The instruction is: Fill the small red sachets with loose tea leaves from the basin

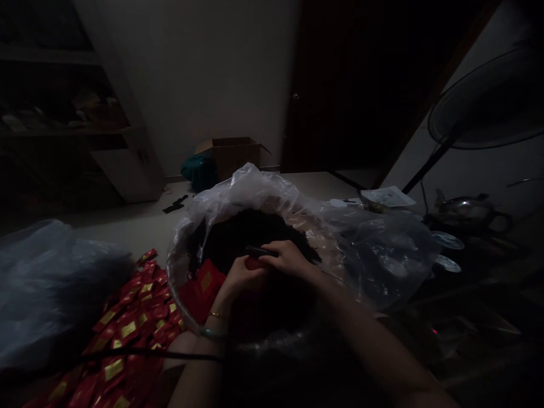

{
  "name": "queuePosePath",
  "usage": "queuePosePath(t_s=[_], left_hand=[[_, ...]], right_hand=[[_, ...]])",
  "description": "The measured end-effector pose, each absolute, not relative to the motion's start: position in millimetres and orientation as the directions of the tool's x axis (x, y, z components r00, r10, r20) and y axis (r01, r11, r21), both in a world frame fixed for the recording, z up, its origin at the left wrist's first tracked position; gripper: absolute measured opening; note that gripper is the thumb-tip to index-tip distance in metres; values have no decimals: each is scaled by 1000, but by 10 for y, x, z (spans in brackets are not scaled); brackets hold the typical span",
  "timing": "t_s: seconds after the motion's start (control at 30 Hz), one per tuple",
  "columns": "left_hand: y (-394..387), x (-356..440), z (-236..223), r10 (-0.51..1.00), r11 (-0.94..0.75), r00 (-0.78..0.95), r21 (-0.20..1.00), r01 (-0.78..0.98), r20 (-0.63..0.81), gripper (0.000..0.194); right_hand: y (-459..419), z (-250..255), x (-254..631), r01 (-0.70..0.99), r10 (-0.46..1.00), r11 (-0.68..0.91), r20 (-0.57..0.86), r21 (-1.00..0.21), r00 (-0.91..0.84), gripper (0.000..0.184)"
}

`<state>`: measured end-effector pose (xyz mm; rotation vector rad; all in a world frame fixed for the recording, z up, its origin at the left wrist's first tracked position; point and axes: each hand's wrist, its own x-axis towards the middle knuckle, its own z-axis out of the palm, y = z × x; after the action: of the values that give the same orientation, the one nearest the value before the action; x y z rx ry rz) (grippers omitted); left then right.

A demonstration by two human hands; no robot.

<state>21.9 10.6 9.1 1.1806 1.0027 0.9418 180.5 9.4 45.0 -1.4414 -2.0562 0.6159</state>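
Note:
In the dim head view, my left hand [238,276] is closed on a small red packet [254,263] over a wide round container lined with clear plastic [259,184]. My right hand [289,259] grips a slim dark tool [258,251], perhaps a scoop, close above the packet's top. Its working end is too dark to make out. Dark loose material that looks like tea leaves [246,226] fills the container. More red packets [207,281] lie inside it, beside my left wrist.
Left of the container is a heap of red packets with gold labels [128,328], beside a large clear plastic bag [55,283]. An open cardboard box [238,156] stands by the wall. On the right are a kettle [471,212] and a standing fan [488,102].

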Motion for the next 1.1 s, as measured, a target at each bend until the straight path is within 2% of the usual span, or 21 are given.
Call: queuePosePath(t_s=[0.17,0.33,0.6,0.77,0.9,0.97,1.1], left_hand=[[108,210,76,943,155,307,987,-51,-132,23],[133,191,32,941,104,330,992,-71,-75,30],[191,139,4,959,75,275,997,-30,-64,29],[200,136,8,966,34,257,999,-33,-24,29],[174,136,55,975,0,224,999,-50,12,30],[165,134,79,981,13,193,997,-74,2,29],[163,134,96,990,48,136,991,-122,-32,30]], right_hand=[[104,439,1819,670,937,341,180,-659,-300,26],[92,444,1814,683,941,332,181,-650,-286,26],[76,438,1824,701,951,305,172,-645,-256,29],[75,428,1823,591,953,285,155,-755,-261,29],[86,441,1962,548,976,214,148,-809,-163,36],[112,393,2131,621,989,145,135,-770,-65,37],[186,141,2581,812,987,-19,118,-583,108,35]])
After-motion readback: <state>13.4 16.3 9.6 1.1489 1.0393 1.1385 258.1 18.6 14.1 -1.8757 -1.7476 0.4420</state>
